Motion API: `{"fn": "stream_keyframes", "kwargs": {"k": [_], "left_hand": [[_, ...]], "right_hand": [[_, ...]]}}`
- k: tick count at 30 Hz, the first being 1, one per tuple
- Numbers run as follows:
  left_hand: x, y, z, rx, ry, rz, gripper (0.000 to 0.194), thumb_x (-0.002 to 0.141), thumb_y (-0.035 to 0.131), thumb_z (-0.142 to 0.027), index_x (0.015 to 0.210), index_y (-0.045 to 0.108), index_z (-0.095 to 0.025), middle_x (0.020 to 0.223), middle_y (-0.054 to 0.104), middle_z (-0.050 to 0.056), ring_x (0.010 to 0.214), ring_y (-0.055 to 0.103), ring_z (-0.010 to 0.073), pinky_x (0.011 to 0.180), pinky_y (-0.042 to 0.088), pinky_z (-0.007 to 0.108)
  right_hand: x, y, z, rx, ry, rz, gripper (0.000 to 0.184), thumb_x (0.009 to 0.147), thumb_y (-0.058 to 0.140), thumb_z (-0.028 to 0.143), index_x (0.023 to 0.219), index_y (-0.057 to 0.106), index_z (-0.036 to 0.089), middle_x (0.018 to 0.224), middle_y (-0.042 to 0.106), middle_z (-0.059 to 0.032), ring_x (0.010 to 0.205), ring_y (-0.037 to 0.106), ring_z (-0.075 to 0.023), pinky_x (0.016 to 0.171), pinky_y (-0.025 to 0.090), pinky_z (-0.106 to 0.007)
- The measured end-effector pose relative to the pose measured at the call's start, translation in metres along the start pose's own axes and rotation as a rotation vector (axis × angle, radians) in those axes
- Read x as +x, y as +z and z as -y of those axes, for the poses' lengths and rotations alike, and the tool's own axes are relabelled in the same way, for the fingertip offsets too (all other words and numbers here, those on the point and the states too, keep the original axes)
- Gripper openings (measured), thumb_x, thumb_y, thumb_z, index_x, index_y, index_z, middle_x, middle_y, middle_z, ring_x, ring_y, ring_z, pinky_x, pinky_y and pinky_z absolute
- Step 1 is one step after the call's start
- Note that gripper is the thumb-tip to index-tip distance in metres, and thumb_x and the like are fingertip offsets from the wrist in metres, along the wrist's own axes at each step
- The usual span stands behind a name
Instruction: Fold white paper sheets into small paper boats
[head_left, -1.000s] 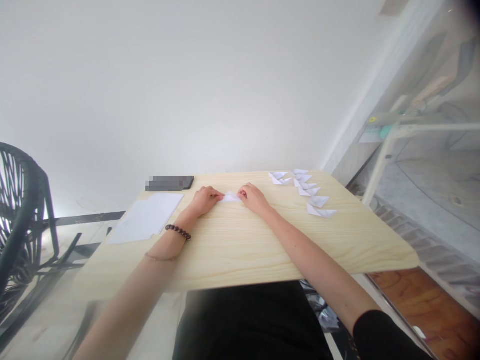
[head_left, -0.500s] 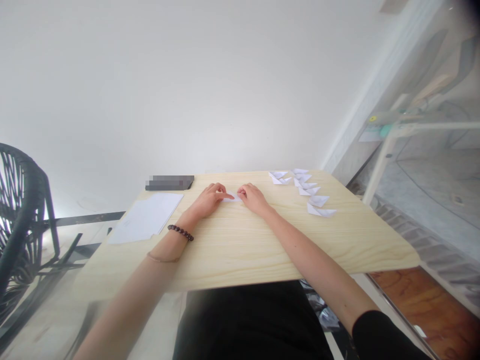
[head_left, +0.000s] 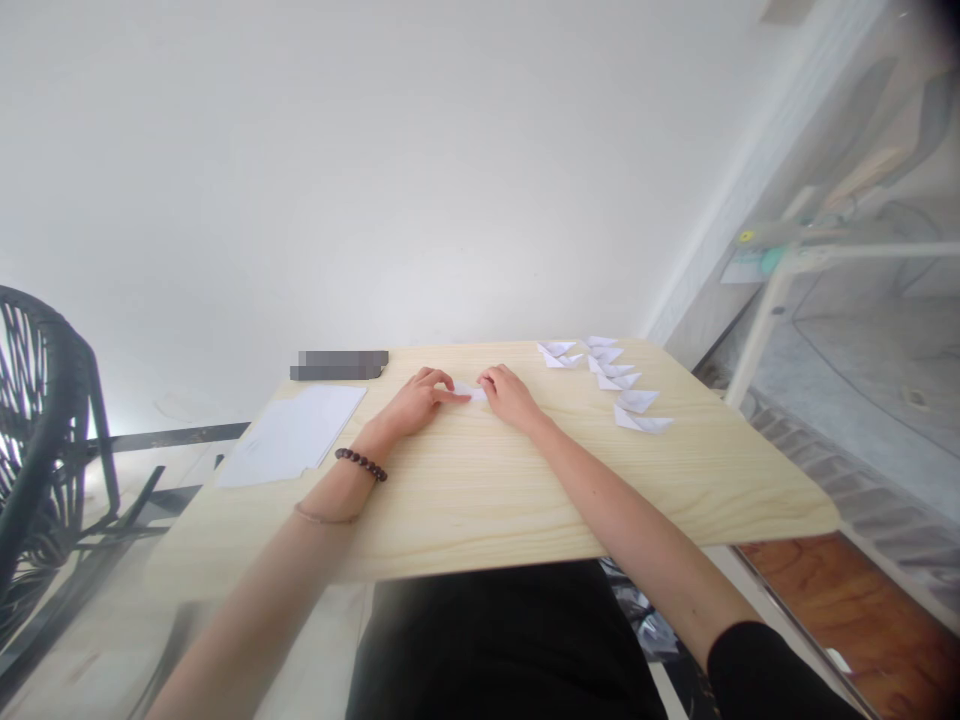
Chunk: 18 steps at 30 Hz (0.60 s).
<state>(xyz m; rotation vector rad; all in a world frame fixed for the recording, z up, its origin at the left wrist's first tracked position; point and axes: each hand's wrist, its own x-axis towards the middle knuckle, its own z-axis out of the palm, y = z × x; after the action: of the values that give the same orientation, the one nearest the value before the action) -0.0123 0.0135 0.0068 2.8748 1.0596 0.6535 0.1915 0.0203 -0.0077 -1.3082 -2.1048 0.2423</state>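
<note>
A small folded piece of white paper lies low over the middle of the table, between my two hands. My left hand grips its left end, the thumb stretched along the near edge and the fingers curled behind. At the right end, my right hand pinches the paper between thumb and bent fingers. Parts of the paper are hidden by the fingers, so its exact shape is unclear. Dark beads circle my left wrist.
Several folded white paper boats stand at the table's back right. White paper sheets lie at left, with a dark pixelated object behind them. The wooden table meets a white wall. A dark woven chair stands at left.
My right hand has shifted slightly right along the paper, and my left thumb reaches a little further along its near edge. The boats and sheets have stayed put.
</note>
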Motion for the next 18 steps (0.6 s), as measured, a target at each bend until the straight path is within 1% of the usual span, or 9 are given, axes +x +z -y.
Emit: {"fn": "stream_keyframes", "kwargs": {"k": [3, 6, 11, 15, 18], "left_hand": [[-0.0001, 0.0016, 0.0017, -0.009, -0.002, 0.006, 0.047, 0.077, 0.037, -0.003, 0.104, 0.059, -0.035, 0.101, 0.051, 0.002, 0.096, 0.041, 0.0163, 0.09, 0.034, 0.034], [-0.0004, 0.0018, 0.0023, -0.001, -0.009, 0.019, 0.05, 0.076, 0.037, -0.002, 0.106, 0.057, -0.036, 0.101, 0.051, 0.003, 0.096, 0.042, 0.0165, 0.09, 0.034, 0.035], [-0.0005, 0.0006, 0.0013, -0.003, -0.013, 0.029, 0.051, 0.076, 0.036, -0.002, 0.109, 0.056, -0.035, 0.1, 0.051, 0.003, 0.096, 0.042, 0.0171, 0.089, 0.034, 0.035], [0.0, 0.0012, 0.0015, -0.016, -0.024, 0.031, 0.049, 0.076, 0.037, -0.003, 0.108, 0.057, -0.034, 0.1, 0.051, 0.004, 0.096, 0.043, 0.0173, 0.09, 0.034, 0.036], [0.0001, 0.0018, 0.0017, -0.02, -0.029, 0.033, 0.049, 0.077, 0.037, -0.002, 0.106, 0.058, -0.034, 0.101, 0.051, 0.003, 0.097, 0.043, 0.0169, 0.089, 0.034, 0.035]], "right_hand": [[-0.0012, 0.0004, 0.0011, 0.005, 0.012, -0.012, 0.017, 0.08, 0.041, 0.022, 0.092, 0.053, 0.017, 0.092, 0.051, -0.0049, 0.082, 0.051, -0.0117, 0.077, 0.039, -0.025], [-0.0022, 0.0015, 0.0018, -0.026, 0.023, -0.013, 0.023, 0.075, 0.05, 0.026, 0.095, 0.052, 0.017, 0.095, 0.05, -0.0049, 0.086, 0.051, -0.0133, 0.079, 0.039, -0.026], [-0.0025, 0.0028, 0.0024, -0.068, 0.023, -0.004, 0.027, 0.072, 0.052, 0.029, 0.097, 0.052, 0.018, 0.097, 0.05, -0.0052, 0.09, 0.05, -0.0153, 0.081, 0.039, -0.029], [-0.0007, 0.0018, -0.0007, -0.014, 0.013, 0.033, 0.029, 0.071, 0.053, 0.023, 0.099, 0.053, 0.019, 0.098, 0.048, -0.0045, 0.092, 0.049, -0.0148, 0.084, 0.038, -0.029], [0.0013, -0.0028, -0.0065, 0.111, 0.007, 0.095, 0.036, 0.07, 0.05, 0.013, 0.104, 0.052, 0.021, 0.102, 0.046, -0.0042, 0.083, 0.05, -0.011, 0.081, 0.04, -0.027]]}}
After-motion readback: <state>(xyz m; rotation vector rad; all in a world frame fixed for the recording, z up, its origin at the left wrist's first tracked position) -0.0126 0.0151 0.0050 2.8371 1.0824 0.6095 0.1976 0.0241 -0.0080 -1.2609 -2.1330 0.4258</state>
